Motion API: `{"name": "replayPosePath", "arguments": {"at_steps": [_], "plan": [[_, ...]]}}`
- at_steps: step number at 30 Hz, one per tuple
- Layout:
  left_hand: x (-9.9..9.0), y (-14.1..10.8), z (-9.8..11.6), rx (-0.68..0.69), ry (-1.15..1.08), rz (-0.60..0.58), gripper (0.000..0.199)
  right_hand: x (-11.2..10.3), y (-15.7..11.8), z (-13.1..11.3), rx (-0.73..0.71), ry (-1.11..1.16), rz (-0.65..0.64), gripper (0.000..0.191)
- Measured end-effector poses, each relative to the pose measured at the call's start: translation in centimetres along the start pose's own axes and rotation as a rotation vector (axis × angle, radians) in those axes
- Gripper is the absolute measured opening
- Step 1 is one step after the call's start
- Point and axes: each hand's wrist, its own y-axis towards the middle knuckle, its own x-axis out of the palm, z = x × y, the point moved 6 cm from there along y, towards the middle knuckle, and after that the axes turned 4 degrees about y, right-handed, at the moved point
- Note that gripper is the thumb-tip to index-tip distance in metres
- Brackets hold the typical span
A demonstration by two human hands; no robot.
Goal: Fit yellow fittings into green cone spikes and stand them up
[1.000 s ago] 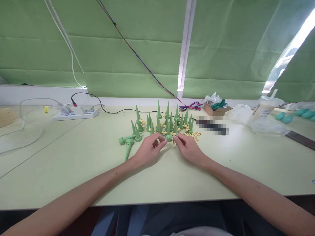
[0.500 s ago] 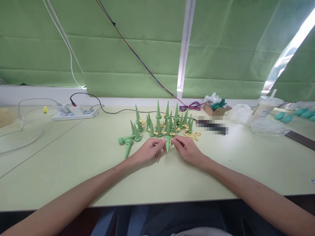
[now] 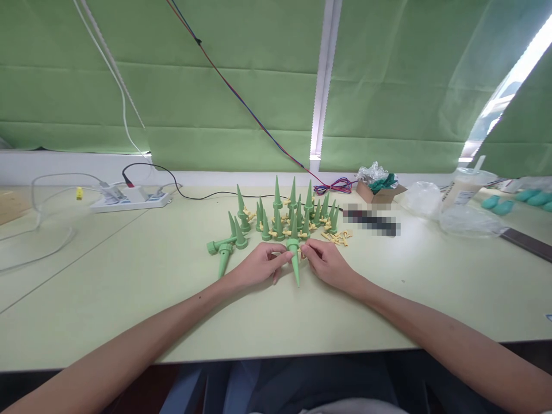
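My left hand (image 3: 268, 261) pinches a green plastic watering spike (image 3: 295, 267), its cap end away from me and its point toward me. Close by on the right, my right hand (image 3: 326, 261) has its fingers closed on a small yellow valve (image 3: 300, 253) at the spike's side; fingertips hide most of it. Behind both hands, several green spikes (image 3: 277, 194) stand points up on their caps, many with yellow valves fitted. Two loose spikes (image 3: 224, 260) lie left of my left hand. A small heap of yellow valves (image 3: 338, 237) rests beyond my right hand.
A power strip (image 3: 129, 198) with plugs and cables sits at the back left. Toward the back right are a small cardboard box (image 3: 379, 194), a plastic cup with a straw (image 3: 463, 187), plastic bags (image 3: 472, 221) and teal objects (image 3: 500, 205). Coiled wires (image 3: 334, 187) lie along the wall.
The held spike has swung so that its point reaches further toward me and shows more of its length. Both hands stay in nearly the same place.
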Motion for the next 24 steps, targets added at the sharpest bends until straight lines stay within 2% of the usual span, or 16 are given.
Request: {"name": "replayPosePath", "arguments": {"at_steps": [5, 11, 19, 24], "plan": [[-0.2, -0.2, 0.8, 0.04, 0.103, 0.079, 0.039, 0.3, -0.1, 0.5, 0.097, 0.117, -0.028, 0.041], [-0.6, -0.2, 1.5, 0.123, 0.252, 0.186, 0.038, 0.9, -0.3, 0.7, 0.219, 0.36, -0.084, 0.042], [-0.9, -0.2, 1.8, 0.216, 0.341, 0.255, 0.037, 1.5, -0.3, 1.2, 0.27, 0.582, -0.126, 0.045], [-0.9, -0.3, 2.1, 0.229, 0.334, 0.273, 0.034, 1.6, -0.3, 1.1, 0.332, 0.676, -0.156, 0.047]]}}
